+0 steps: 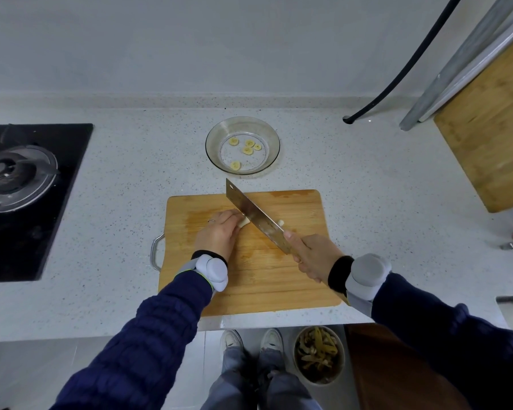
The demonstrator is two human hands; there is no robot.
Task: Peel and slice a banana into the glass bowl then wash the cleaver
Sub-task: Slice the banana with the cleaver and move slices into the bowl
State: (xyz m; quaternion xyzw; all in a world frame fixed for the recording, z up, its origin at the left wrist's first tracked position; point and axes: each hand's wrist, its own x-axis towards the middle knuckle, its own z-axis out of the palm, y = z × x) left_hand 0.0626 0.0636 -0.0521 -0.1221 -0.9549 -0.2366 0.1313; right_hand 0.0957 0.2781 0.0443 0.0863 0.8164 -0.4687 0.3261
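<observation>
Holding banana (244, 222): left hand (219, 235); gripping cleaver (253, 214): right hand (311, 256); glass bowl (212, 143): five slices (247, 150)

Left hand (219, 235): palm down; fingers curled over the banana (244, 222), holding it
Right hand (311, 255): wrapped round the cleaver (255, 220) handle; thumb forward by the blade
Arms: both reach forward, converging; blue sleeves (160, 321); grey wrist bands (212, 269)

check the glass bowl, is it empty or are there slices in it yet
Not empty: five slices lie on the bottom of the bowl, far from full. More banana sits on the board under the cleaver.
</observation>
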